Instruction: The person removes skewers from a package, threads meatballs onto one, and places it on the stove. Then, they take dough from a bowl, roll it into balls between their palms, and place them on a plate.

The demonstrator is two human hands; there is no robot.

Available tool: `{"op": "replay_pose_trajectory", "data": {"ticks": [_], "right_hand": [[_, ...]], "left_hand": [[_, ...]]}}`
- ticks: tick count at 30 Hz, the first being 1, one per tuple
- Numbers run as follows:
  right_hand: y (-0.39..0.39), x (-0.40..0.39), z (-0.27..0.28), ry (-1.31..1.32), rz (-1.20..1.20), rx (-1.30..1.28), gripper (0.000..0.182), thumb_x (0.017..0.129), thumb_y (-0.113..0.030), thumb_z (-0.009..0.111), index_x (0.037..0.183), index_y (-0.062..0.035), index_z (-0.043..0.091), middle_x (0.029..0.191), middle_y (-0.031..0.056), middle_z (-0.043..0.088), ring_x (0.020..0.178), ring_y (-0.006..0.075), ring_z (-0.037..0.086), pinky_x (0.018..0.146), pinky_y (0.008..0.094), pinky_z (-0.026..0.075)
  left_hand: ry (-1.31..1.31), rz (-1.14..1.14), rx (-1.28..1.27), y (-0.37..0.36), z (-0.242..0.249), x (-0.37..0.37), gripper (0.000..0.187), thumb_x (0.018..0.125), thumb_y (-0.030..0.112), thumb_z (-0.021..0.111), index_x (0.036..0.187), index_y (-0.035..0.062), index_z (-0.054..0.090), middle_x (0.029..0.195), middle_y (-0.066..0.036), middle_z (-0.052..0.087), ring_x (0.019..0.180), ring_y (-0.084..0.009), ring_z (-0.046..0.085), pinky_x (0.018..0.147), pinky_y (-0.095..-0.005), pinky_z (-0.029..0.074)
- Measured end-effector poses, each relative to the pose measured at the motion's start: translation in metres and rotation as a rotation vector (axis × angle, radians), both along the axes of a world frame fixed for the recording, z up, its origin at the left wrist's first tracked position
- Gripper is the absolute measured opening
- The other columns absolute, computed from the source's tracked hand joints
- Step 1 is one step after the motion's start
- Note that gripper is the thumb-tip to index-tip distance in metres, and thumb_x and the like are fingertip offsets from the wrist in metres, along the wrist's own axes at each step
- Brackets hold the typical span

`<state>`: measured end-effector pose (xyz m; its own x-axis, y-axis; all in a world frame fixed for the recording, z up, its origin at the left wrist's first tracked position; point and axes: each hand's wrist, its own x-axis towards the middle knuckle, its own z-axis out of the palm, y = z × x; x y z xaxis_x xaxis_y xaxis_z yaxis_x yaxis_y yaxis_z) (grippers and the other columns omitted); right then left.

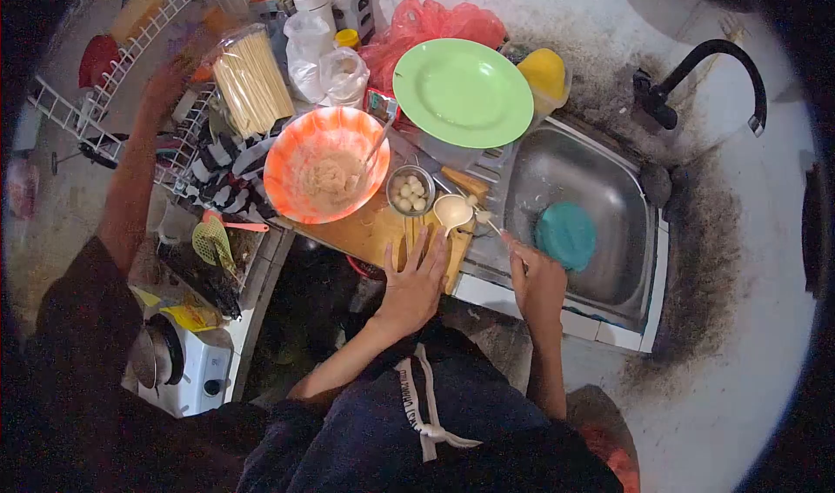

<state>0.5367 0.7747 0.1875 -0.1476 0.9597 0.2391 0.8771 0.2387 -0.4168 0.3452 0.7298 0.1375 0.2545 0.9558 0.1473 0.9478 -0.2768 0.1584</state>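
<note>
My right hand (537, 280) is closed around the lower end of a thin skewer (496, 228) with small pale balls on its upper end. Those balls are right at the rim of a cream-coloured ladle (452, 212) that holds pale liquid. My left hand (416, 280) lies palm down with fingers spread at the front of the wooden cutting board (370, 236), its thumb at the ladle's handle. Just beyond it stands a small metal cup (410, 169) of round pale balls. An orange-and-white bowl (287, 180) with a brownish mixture and a spoon sits to the left.
A green plate (463, 93) rests behind the board. To the right is a steel sink (617, 271) with a teal item (565, 236) and a black faucet (718, 49). Another person's arm (130, 184) reaches past packed skewers (252, 80) near a white rack (96, 114). A stove (204, 367) stands front left.
</note>
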Motion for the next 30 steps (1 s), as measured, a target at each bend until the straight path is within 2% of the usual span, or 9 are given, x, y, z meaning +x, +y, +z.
{"op": "replay_pose_trajectory", "data": {"ticks": [9, 11, 13, 18, 20, 21, 24, 26, 30], "right_hand": [[0.005, -0.011, 0.015, 0.042, 0.022, -0.056, 0.030, 0.083, -0.016, 0.054, 0.110, -0.0239, 0.064, 0.067, 0.0175, 0.060, 0.057, 0.0337, 0.059, 0.054, 0.0421, 0.047], [0.006, -0.012, 0.021, 0.000, 0.027, -0.098, 0.028, 0.083, -0.011, 0.053, 0.107, -0.0143, 0.065, 0.076, 0.0172, 0.062, 0.061, 0.0303, 0.059, 0.057, 0.0361, 0.045], [0.007, -0.013, 0.021, 0.007, 0.029, -0.097, 0.028, 0.082, -0.011, 0.053, 0.107, -0.0144, 0.066, 0.074, 0.0170, 0.062, 0.061, 0.0304, 0.059, 0.057, 0.0366, 0.044], [0.012, -0.015, 0.019, 0.027, 0.063, -0.034, 0.027, 0.082, -0.010, 0.053, 0.106, -0.0137, 0.066, 0.071, 0.0166, 0.061, 0.061, 0.0309, 0.059, 0.056, 0.0378, 0.044], [0.013, -0.015, 0.018, -0.033, 0.066, -0.027, 0.027, 0.083, -0.017, 0.053, 0.106, -0.0216, 0.066, 0.070, 0.0158, 0.061, 0.060, 0.0327, 0.060, 0.055, 0.0417, 0.047], [0.014, -0.015, 0.019, -0.033, 0.066, -0.027, 0.027, 0.083, -0.017, 0.053, 0.106, -0.0216, 0.066, 0.070, 0.0158, 0.061, 0.060, 0.0327, 0.060, 0.055, 0.0417, 0.047], [0.014, -0.016, 0.019, -0.007, 0.085, -0.015, 0.025, 0.082, -0.012, 0.054, 0.104, -0.0140, 0.066, 0.074, 0.0171, 0.062, 0.063, 0.0317, 0.059, 0.057, 0.0385, 0.045], [0.016, -0.015, 0.014, 0.016, 0.090, 0.004, 0.027, 0.083, -0.016, 0.052, 0.107, -0.0222, 0.065, 0.074, 0.0156, 0.062, 0.062, 0.0329, 0.061, 0.057, 0.0421, 0.048], [0.025, -0.017, 0.018, -0.009, 0.113, -0.025, 0.027, 0.084, -0.017, 0.052, 0.107, -0.0213, 0.064, 0.074, 0.0159, 0.062, 0.063, 0.0335, 0.061, 0.059, 0.0421, 0.048]], "left_hand": [[0.015, 0.000, -0.060, 0.001, 0.003, -0.002, 0.060, 0.089, 0.025, 0.045, 0.141, 0.0075, 0.021, 0.148, -0.007, 0.017, 0.137, -0.0245, 0.017, 0.099, -0.0650, 0.003], [0.013, -0.006, -0.070, 0.000, 0.004, -0.002, 0.060, 0.089, 0.025, 0.045, 0.141, 0.0072, 0.021, 0.148, -0.007, 0.017, 0.137, -0.0246, 0.016, 0.099, -0.0652, 0.003], [0.000, 0.002, -0.023, 0.000, 0.004, -0.001, 0.058, 0.088, 0.024, 0.046, 0.139, 0.0065, 0.025, 0.148, -0.007, 0.019, 0.137, -0.0255, 0.016, 0.101, -0.0627, 0.009], [-0.002, 0.001, -0.034, 0.000, 0.006, -0.001, 0.058, 0.088, 0.024, 0.045, 0.140, 0.0062, 0.024, 0.148, -0.008, 0.019, 0.137, -0.0259, 0.015, 0.101, -0.0624, 0.009], [0.002, 0.002, -0.039, -0.001, 0.006, -0.001, 0.059, 0.088, 0.024, 0.045, 0.140, 0.0061, 0.024, 0.148, -0.008, 0.018, 0.137, -0.0260, 0.015, 0.101, -0.0624, 0.009], [0.005, -0.001, -0.039, -0.001, 0.006, -0.001, 0.059, 0.088, 0.024, 0.045, 0.140, 0.0060, 0.023, 0.148, -0.008, 0.018, 0.137, -0.0260, 0.015, 0.101, -0.0623, 0.008], [0.007, 0.000, -0.038, -0.001, 0.006, -0.001, 0.059, 0.089, 0.023, 0.044, 0.140, 0.0059, 0.022, 0.148, -0.008, 0.018, 0.137, -0.0262, 0.014, 0.102, -0.0621, 0.008], [0.004, 0.000, -0.036, -0.002, 0.006, -0.001, 0.059, 0.089, 0.023, 0.043, 0.141, 0.0059, 0.021, 0.148, -0.008, 0.017, 0.137, -0.0263, 0.014, 0.102, -0.0620, 0.008], [-0.013, -0.001, -0.057, -0.001, 0.005, -0.001, 0.058, 0.090, 0.024, 0.042, 0.141, 0.0058, 0.021, 0.148, -0.008, 0.017, 0.137, -0.0270, 0.013, 0.102, -0.0615, 0.009]]}}
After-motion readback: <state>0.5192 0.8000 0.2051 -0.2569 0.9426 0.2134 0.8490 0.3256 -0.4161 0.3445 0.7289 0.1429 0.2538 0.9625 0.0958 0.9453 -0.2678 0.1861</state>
